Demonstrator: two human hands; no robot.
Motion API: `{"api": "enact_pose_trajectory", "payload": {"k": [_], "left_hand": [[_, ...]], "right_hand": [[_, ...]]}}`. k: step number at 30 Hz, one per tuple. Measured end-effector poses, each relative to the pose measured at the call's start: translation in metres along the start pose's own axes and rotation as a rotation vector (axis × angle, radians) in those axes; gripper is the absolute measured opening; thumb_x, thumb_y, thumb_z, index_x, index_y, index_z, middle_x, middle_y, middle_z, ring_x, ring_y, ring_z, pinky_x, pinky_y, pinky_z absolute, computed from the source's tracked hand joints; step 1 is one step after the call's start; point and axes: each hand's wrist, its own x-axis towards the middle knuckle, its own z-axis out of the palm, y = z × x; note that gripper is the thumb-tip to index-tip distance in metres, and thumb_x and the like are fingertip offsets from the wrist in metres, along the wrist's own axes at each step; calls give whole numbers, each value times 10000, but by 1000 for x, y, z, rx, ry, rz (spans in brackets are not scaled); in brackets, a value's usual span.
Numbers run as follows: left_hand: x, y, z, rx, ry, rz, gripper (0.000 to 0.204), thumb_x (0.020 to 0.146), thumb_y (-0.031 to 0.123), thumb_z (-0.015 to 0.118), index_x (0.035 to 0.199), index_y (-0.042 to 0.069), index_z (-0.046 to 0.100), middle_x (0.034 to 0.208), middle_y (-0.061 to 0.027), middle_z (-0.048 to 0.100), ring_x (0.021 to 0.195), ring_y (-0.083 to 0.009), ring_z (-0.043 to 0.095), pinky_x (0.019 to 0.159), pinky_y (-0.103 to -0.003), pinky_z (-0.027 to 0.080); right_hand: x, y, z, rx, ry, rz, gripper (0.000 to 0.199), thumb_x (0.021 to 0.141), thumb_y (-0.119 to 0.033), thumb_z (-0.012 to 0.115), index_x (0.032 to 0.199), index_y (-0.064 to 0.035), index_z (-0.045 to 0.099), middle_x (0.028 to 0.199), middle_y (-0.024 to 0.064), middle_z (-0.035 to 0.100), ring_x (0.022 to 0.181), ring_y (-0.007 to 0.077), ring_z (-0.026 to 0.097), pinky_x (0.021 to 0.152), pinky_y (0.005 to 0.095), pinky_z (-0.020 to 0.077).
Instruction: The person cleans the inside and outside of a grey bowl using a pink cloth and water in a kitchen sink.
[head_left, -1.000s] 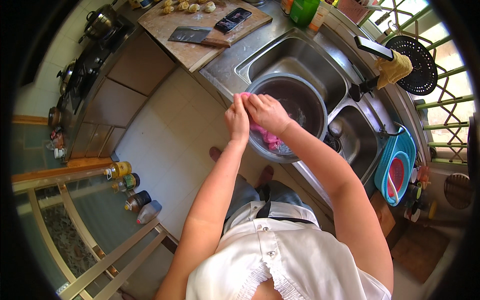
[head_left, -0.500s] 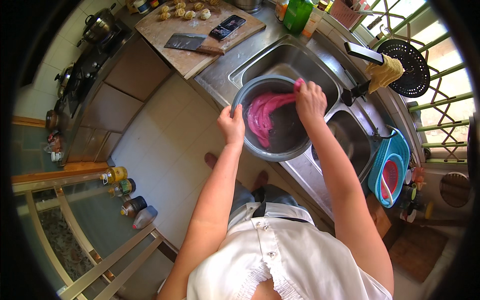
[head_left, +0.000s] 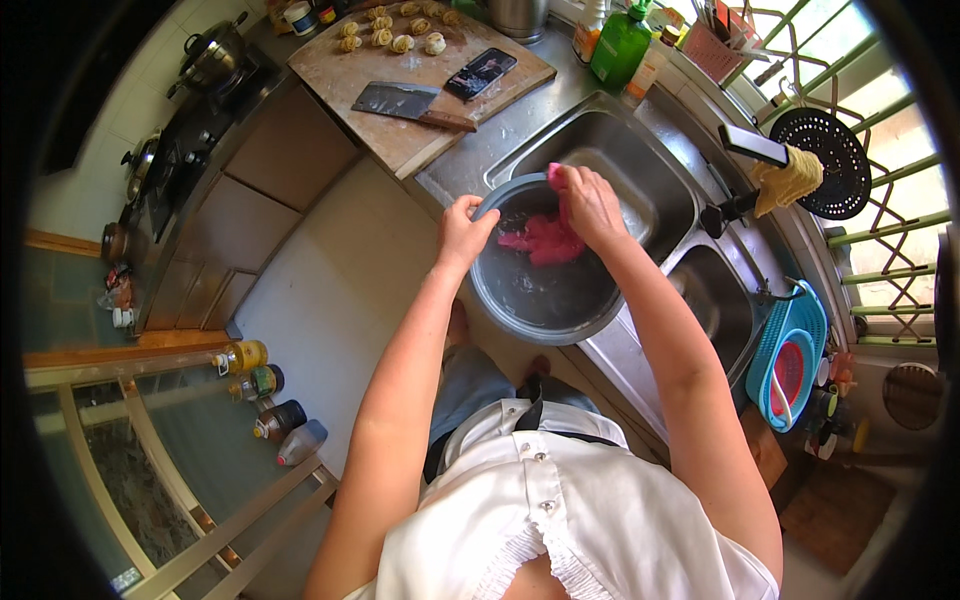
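Two bare hands of ours meet at the grey basin in the centre of the frame. Our left hand is closed on the basin's upper-left rim, thumb over the edge; its other fingers are partly hidden. Our right hand grips the pink cloth at the upper-right rim, one bunched end poking above the knuckles while the rest hangs into the basin, right of its middle.

The basin overlaps the front edge of the steel sink (what bears its weight underneath, we cannot tell). If our left hand slipped on a wet rim, it could tip toward the floor at left of frame. A hard tug on the cloth could splash whatever wetness glistens inside. Toward the upper left, the phone lies beside the cleaver on the wooden board; stray drops could reach it.
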Motion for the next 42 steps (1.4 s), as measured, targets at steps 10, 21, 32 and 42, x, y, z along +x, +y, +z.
{"api": "enact_pose_trajectory", "payload": {"k": [10, 21, 32, 42], "left_hand": [[101, -1, -32, 271, -197, 176, 270, 701, 241, 733, 822, 19, 637, 769, -161, 646, 730, -301, 634, 669, -388, 491], [170, -3, -41, 264, -322, 331, 267, 732, 244, 743, 877, 44, 643, 796, -146, 661, 743, -309, 639, 662, -391, 496], [156, -1, -32, 320, -205, 313, 285, 753, 243, 737, 958, 51, 683, 825, -143, 682, 759, -276, 671, 657, -359, 507], [130, -5, -26, 186, -26, 198, 249, 764, 202, 725, 916, 15, 664, 710, -138, 665, 638, -237, 640, 585, -344, 478]], "right_hand": [[78, -39, 21, 91, -45, -73, 277, 762, -65, 580, 1038, -78, 567, 888, 116, 595, 869, 316, 583, 787, 396, 457], [126, -45, 41, -77, -22, -63, 214, 800, -88, 542, 1013, -75, 568, 947, 94, 632, 911, 276, 615, 823, 356, 468], [100, -27, 41, -182, -47, 284, 252, 800, -91, 541, 1049, -71, 573, 945, 120, 646, 911, 296, 627, 765, 380, 509], [7, -48, 1, -398, 13, 826, 229, 842, -255, 596, 842, -30, 551, 760, 148, 640, 747, 322, 644, 677, 397, 526]]}}
